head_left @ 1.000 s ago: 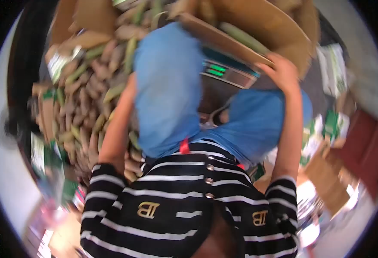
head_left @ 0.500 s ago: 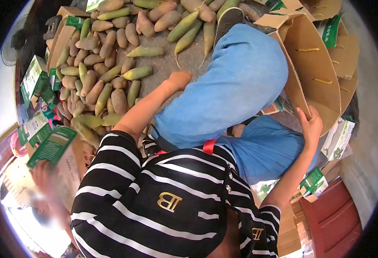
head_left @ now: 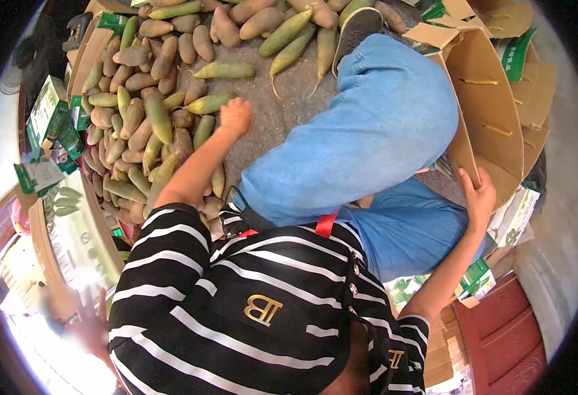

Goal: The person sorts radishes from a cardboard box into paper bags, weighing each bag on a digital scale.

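Observation:
My left hand [head_left: 236,117] is beside the right end of a yellow-green radish [head_left: 210,103] lying on the pile's edge. Its fingers are curled; whatever may be inside them is hidden. Left of it, a blurred green radish [head_left: 158,120] shows above the others, seemingly in motion. My right hand [head_left: 480,197] grips the near edge of an open cardboard box [head_left: 483,99] that stands on its side beside my knee. Green and soil-brown radishes [head_left: 131,118] lie heaped at the left; more long-rooted radishes [head_left: 292,49] are at the far side.
My bent leg in jeans [head_left: 368,125] lies between pile and box. Another person's blurred hand [head_left: 90,322] is at lower left, near a tall printed carton [head_left: 78,230]. Green-and-white cartons [head_left: 49,115] stand at the left edge, a red panel [head_left: 503,329] at lower right.
My left hand has moved left and up, off the floor to the radish. The blurred radish has appeared over the pile. The other person's hand has come off the carton. My right hand keeps its grip.

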Demonstrator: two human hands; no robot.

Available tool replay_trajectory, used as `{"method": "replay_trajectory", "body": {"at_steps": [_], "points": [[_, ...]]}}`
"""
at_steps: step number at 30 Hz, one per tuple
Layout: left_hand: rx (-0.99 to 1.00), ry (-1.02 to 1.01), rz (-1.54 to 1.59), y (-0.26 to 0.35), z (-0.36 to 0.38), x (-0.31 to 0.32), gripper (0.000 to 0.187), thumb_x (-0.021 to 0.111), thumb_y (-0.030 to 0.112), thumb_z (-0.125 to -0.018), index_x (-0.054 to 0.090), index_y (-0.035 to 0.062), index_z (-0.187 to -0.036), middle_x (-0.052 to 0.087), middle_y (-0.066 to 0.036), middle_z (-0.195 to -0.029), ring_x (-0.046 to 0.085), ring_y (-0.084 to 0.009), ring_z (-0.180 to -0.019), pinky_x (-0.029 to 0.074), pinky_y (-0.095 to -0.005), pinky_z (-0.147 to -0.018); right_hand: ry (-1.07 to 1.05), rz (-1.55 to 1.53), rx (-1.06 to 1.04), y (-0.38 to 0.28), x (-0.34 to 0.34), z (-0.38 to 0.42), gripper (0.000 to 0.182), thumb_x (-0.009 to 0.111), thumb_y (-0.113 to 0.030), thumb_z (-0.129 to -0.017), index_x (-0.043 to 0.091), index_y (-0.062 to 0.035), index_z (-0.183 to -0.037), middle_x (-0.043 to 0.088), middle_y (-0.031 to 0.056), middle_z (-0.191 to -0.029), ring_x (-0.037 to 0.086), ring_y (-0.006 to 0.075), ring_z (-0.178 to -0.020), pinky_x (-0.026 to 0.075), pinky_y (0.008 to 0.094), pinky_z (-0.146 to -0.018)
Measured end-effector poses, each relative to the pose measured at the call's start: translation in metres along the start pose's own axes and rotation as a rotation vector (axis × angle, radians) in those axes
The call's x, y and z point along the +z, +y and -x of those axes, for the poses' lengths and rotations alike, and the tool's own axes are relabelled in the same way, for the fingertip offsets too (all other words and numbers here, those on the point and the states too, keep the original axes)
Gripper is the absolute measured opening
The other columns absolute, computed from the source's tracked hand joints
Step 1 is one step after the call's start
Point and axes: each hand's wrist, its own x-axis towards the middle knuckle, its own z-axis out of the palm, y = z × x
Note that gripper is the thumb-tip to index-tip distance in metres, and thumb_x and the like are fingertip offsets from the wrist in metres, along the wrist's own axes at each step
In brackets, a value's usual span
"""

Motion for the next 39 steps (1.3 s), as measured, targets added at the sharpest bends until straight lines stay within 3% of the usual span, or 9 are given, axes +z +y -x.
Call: {"method": "replay_trajectory", "body": {"at_steps": [3, 5, 8, 11, 17, 21, 24, 33, 39], "points": [[-0.081, -0.017, -0.207, -0.064, 0.024, 0.012, 0.035, 0.062, 0.023, -0.082, 0.056, 0.0119, -0.115, 0.051, -0.011, -0.121, 0.046, -0.0297, -0.117, 0.039, -0.0467, -0.090, -0.006, -0.019, -0.006, 0.000, 0.000, -0.001, 0.037, 0.069, -0.037, -0.082, 0.063, -0.0016, -0.089, 0.062, 0.0172, -0.082, 0.061, 0.0361, -0.077, 0.046, 0.0388, -0.068], [-0.089, -0.064, -0.260, -0.091, 0.049, 0.009, 0.071, 0.076, 0.034, -0.072, 0.046, 0.0095, -0.131, 0.034, -0.013, -0.143, 0.033, -0.0293, -0.131, 0.033, -0.0502, -0.100, -0.037, -0.011, -0.001, 0.003, -0.001, -0.002, 0.036, 0.069, -0.036, -0.082, 0.063, -0.0012, -0.089, 0.062, 0.0173, -0.083, 0.061, 0.0356, -0.076, 0.046, 0.0384, -0.068], [-0.095, -0.084, -0.285, -0.102, 0.066, 0.020, 0.079, 0.075, 0.034, -0.074, 0.037, 0.0071, -0.138, 0.027, -0.014, -0.148, 0.031, -0.0299, -0.134, 0.032, -0.0507, -0.103, -0.003, -0.035, -0.046, 0.004, 0.001, -0.002, 0.036, 0.069, -0.036, -0.081, 0.063, -0.0008, -0.088, 0.061, 0.0174, -0.081, 0.060, 0.0347, -0.074, 0.046, 0.0384, -0.067], [-0.088, -0.019, -0.232, -0.103, 0.073, 0.030, 0.079, 0.074, 0.034, -0.076, 0.035, 0.0060, -0.139, 0.030, -0.015, -0.146, 0.031, -0.0314, -0.133, 0.034, -0.0483, -0.103, -0.020, -0.013, -0.024, 0.005, 0.002, -0.002, 0.035, 0.070, -0.035, -0.081, 0.063, -0.0007, -0.088, 0.060, 0.0171, -0.079, 0.059, 0.0338, -0.072, 0.045, 0.0382, -0.067], [-0.515, 0.402, 0.283, -0.102, 0.026, 0.029, 0.080, 0.074, 0.030, -0.076, 0.032, 0.0039, -0.139, 0.034, -0.018, -0.143, 0.037, -0.0351, -0.129, 0.039, -0.0471, -0.099, -0.012, -0.015, -0.025, 0.009, 0.003, -0.002, 0.035, 0.071, -0.034, -0.081, 0.063, -0.0012, -0.090, 0.060, 0.0166, -0.079, 0.059, 0.0323, -0.071, 0.045, 0.0369, -0.065], [-0.554, 0.357, 0.562, -0.120, -0.011, 0.019, 0.083, 0.076, 0.033, -0.071, 0.035, -0.0035, -0.133, 0.043, -0.022, -0.135, 0.042, -0.0348, -0.125, 0.042, -0.0456, -0.097, -0.007, -0.022, -0.014, 0.008, 0.002, -0.001, 0.035, 0.071, -0.035, -0.080, 0.064, -0.0020, -0.090, 0.060, 0.0158, -0.079, 0.060, 0.0317, -0.070, 0.045, 0.0370, -0.064], [-0.656, 0.062, 0.756, -0.165, -0.042, 0.048, 0.079, 0.080, 0.039, -0.066, 0.047, -0.0059, -0.122, 0.057, -0.023, -0.118, 0.051, -0.0374, -0.115, 0.044, -0.0432, -0.095, 0.000, -0.009, -0.010, 0.006, 0.000, -0.001, 0.034, 0.071, -0.035, -0.080, 0.064, -0.0027, -0.089, 0.061, 0.0151, -0.080, 0.060, 0.0315, -0.071, 0.045, 0.0370, -0.065], [-0.546, 0.428, 0.784, -0.116, -0.041, 0.088, 0.069, 0.081, 0.042, -0.067, 0.052, -0.0014, -0.113, 0.064, -0.018, -0.101, 0.063, -0.0349, -0.088, 0.053, -0.0410, -0.078, -0.018, 0.035, 0.002, 0.006, -0.002, -0.001, 0.037, 0.070, -0.040, -0.079, 0.066, -0.0055, -0.090, 0.064, 0.0140, -0.085, 0.063, 0.0332, -0.079, 0.047, 0.0402, -0.068], [-0.855, 0.025, 2.104, -0.062, -0.060, 0.017, 0.044, 0.075, 0.047, -0.075, 0.057, 0.0106, -0.094, 0.058, -0.008, -0.069, 0.056, -0.0186, -0.055, 0.045, -0.0283, -0.043, 0.005, 0.049, -0.017, 0.004, -0.003, 0.001, 0.039, 0.067, -0.045, -0.079, 0.064, -0.0068, -0.085, 0.065, 0.0117, -0.086, 0.063, 0.0325, -0.082, 0.048, 0.0422, -0.070]]}}
